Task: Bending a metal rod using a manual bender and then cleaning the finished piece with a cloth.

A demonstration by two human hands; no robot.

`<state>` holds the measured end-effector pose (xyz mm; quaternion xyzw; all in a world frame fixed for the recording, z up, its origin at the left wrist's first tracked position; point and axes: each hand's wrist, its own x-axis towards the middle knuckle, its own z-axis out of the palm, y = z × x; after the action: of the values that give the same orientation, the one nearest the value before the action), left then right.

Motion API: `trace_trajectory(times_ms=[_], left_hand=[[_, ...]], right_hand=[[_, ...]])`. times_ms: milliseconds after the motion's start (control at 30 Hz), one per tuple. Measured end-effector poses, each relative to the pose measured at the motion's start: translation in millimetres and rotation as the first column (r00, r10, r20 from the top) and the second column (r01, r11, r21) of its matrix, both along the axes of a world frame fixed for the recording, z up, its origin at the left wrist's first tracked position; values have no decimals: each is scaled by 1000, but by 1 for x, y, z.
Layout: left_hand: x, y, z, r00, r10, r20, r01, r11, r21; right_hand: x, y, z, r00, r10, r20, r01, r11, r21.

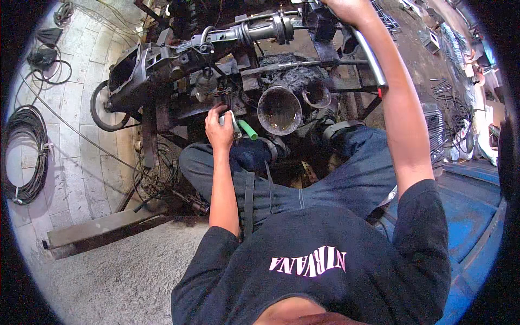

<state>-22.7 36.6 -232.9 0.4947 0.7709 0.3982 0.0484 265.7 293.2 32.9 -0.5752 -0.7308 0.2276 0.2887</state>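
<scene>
My left hand is curled around a small pale grey thing, and its kind is hard to make out. Out from beside it sticks a green tube-shaped piece, perhaps its handle. This hand is just in front of a greasy metal assembly with a ribbed shaft. My right arm stretches far forward, and the right hand is at the top edge by a dark machine part, its fingers mostly out of view. Along that forearm lies a silver pipe with a red end.
Two round grimy containers, a larger bowl and a smaller cup, stand before my feet. A coiled black cable lies on the left floor. Near my left knee is a wooden beam; blue metal panels are at my right.
</scene>
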Motion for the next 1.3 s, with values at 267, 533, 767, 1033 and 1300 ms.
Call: trace_trajectory(times_ms=[267, 533, 767, 1033, 1300], left_hand=[[4, 1, 5, 999, -12, -45, 13, 1000, 11], [4, 1, 3, 1000, -16, -19, 17, 999, 31], [3, 2, 1, 998, -33, -48, 36, 998, 58], [4, 0, 2, 1000, 0, -11, 0, 1000, 19], [1, 2, 0, 998, -44, -52, 45, 999, 23]], right_hand=[[0, -7, 5, 997, -78, -19, 78, 997, -11], [3, 4, -9, 1000, -8, -9, 9, 993, 116], [5, 3, -13, 999, -30, -13, 32, 986, 162], [6, -9, 2, 999, -43, -4, 43, 996, 77], [4, -9, 1, 1000, -22, 18, 21, 997, 77]])
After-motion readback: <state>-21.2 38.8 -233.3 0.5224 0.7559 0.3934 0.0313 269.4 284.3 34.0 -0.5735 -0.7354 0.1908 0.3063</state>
